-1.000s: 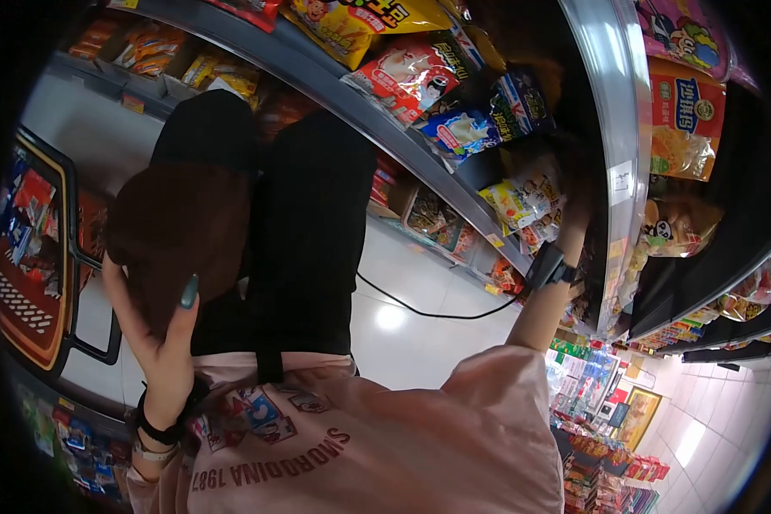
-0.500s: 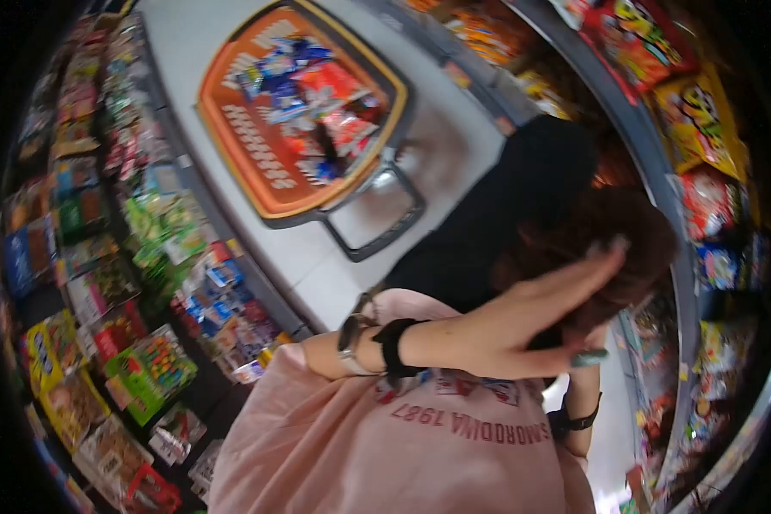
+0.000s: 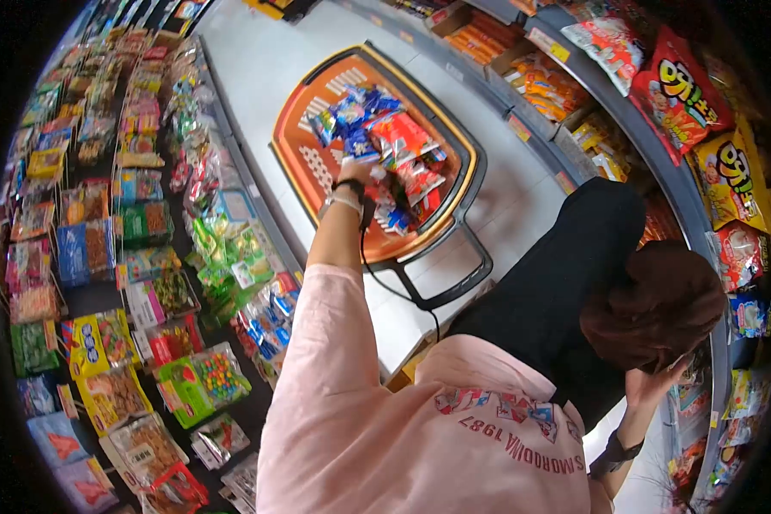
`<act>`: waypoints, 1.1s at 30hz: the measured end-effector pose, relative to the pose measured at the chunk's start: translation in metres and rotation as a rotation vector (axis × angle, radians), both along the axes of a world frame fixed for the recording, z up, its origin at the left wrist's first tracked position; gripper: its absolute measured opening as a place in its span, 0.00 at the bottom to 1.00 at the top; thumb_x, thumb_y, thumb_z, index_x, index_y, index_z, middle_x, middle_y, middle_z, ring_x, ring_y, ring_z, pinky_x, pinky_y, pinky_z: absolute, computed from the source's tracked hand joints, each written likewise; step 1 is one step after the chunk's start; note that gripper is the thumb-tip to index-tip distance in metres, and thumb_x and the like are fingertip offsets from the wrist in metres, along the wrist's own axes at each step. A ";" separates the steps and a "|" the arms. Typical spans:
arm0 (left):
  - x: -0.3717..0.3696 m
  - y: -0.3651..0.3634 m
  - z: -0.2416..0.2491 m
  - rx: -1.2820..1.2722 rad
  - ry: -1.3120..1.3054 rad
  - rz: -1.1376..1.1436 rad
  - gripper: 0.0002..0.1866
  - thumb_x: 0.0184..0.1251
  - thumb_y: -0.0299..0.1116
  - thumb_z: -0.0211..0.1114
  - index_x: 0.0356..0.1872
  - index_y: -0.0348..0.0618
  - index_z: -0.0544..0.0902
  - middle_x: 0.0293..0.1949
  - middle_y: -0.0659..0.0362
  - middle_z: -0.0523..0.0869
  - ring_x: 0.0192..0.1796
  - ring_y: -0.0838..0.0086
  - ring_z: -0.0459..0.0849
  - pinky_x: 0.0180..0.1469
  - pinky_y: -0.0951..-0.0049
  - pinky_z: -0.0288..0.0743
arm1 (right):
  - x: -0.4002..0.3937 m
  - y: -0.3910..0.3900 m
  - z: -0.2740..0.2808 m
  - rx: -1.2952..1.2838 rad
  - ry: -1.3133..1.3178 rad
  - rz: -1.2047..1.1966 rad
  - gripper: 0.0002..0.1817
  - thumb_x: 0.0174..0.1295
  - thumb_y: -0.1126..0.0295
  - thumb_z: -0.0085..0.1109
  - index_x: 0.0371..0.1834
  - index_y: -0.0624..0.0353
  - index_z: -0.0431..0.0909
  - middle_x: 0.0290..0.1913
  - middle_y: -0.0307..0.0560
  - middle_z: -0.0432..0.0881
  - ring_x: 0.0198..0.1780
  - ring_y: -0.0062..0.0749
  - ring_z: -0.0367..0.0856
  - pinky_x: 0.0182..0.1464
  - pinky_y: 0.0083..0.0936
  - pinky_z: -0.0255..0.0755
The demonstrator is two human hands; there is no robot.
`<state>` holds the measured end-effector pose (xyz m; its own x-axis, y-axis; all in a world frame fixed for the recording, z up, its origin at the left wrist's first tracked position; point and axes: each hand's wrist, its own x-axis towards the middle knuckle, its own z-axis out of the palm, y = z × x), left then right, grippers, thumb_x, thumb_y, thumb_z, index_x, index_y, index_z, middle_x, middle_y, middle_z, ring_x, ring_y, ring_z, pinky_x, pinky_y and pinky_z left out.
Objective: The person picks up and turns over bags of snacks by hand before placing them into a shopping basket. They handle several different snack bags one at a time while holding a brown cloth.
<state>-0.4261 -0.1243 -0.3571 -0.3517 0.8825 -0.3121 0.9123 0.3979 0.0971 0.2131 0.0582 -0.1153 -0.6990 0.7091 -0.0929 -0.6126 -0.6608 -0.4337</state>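
My left hand (image 3: 361,171) reaches into an orange shopping basket (image 3: 296,168) with a black-and-yellow rim, its fingers small and unclear against a blue packet (image 3: 358,142). Red packets (image 3: 403,137) lie beside it in the basket. A dark band and a pale bracelet circle that wrist. At the lower right, my right hand (image 3: 649,385) is at the underside of a dark brown soft item (image 3: 655,304), gripping it, with some fingers hidden.
Shelves of hanging snack packets (image 3: 146,223) line the left side. More shelves, with large red bags (image 3: 681,94) and yellow bags (image 3: 734,180), curve along the right. The basket's black handle (image 3: 454,295) sticks out near my dark-clothed legs (image 3: 540,265).
My left hand has swung from over the brown item at the right to inside the basket at the upper left. The basket and shelves have shifted right and down in the view.
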 end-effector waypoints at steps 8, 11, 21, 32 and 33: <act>0.064 -0.003 0.031 -0.061 -0.957 1.140 0.11 0.51 0.33 0.49 0.30 0.43 0.78 0.24 0.52 0.80 0.19 0.69 0.76 0.12 0.69 0.62 | 0.019 -0.012 -0.018 -0.079 -0.246 -0.092 0.28 0.57 0.47 0.39 0.57 0.49 0.58 0.59 0.42 0.59 0.61 0.37 0.52 0.60 0.44 0.45; 0.021 -0.021 0.026 0.189 -1.008 0.864 0.12 0.51 0.37 0.51 0.29 0.42 0.79 0.23 0.56 0.79 0.15 0.73 0.72 0.12 0.74 0.61 | 0.012 -0.015 -0.015 -0.086 -0.258 -0.061 0.27 0.58 0.50 0.39 0.57 0.52 0.58 0.58 0.42 0.61 0.60 0.37 0.55 0.61 0.41 0.45; 0.285 0.060 0.342 0.799 -0.852 0.436 0.27 0.56 0.27 0.51 0.58 0.42 0.56 0.45 0.56 0.72 0.41 0.74 0.76 0.43 0.75 0.70 | -0.042 -0.057 0.000 0.073 -0.389 -0.042 0.31 0.54 0.79 0.45 0.60 0.54 0.44 0.59 0.44 0.55 0.59 0.34 0.56 0.59 0.36 0.51; 0.434 0.070 0.341 0.678 -1.151 0.227 0.21 0.58 0.33 0.50 0.52 0.35 0.63 0.46 0.51 0.73 0.50 0.73 0.68 0.52 0.74 0.58 | -0.101 -0.034 0.065 0.805 -0.552 -0.570 0.31 0.44 0.83 0.45 0.57 0.56 0.55 0.64 0.54 0.39 0.65 0.42 0.41 0.62 0.32 0.41; 0.428 0.068 0.338 0.645 -1.150 0.136 0.23 0.60 0.37 0.48 0.53 0.34 0.62 0.47 0.52 0.72 0.50 0.74 0.68 0.53 0.75 0.57 | -0.098 -0.032 0.059 0.601 -0.521 -0.618 0.30 0.46 0.82 0.44 0.57 0.56 0.54 0.63 0.53 0.43 0.64 0.39 0.44 0.62 0.31 0.42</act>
